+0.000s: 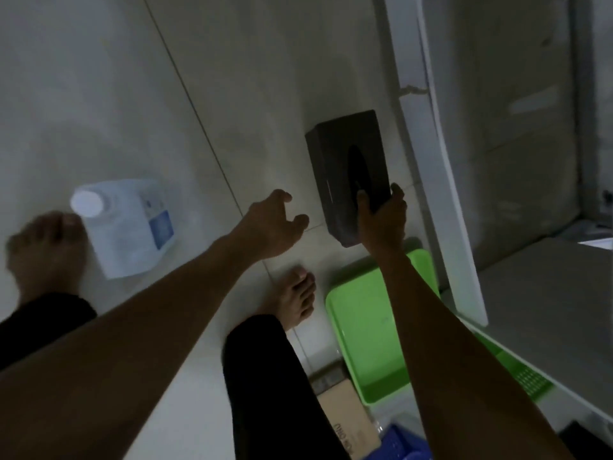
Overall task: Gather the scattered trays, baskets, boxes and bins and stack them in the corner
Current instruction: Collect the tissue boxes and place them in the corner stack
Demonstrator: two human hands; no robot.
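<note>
Nearest me, at the bottom edge, a blue bin (403,443) and a cardboard box (345,413) sit close together. Just beyond them is the green tray (361,327), with a green mesh basket (527,380) tucked partly under the desk (547,310) on the right. I take this cluster for the pile I am building, so things belong here.

My right foot (298,297) stands just left of the tray. That leaves a narrow lane between foot and desk edge.

Farther out, my right hand (383,220) grips the near end of the dark box (341,167), thumb on its top face and fingers round the far side. I hold it by the end because that is the part within reach. I cannot tell whether it is lifted or resting on the floor (99,78). My left hand (272,227) hovers just left of the box, fingers loosely spread and holding nothing, ready to steady it.

A white upright panel (441,194) runs close along the box's right side, so the open room is leftward. Over there a white jug (129,227) lies beside my left foot (43,254).
</note>
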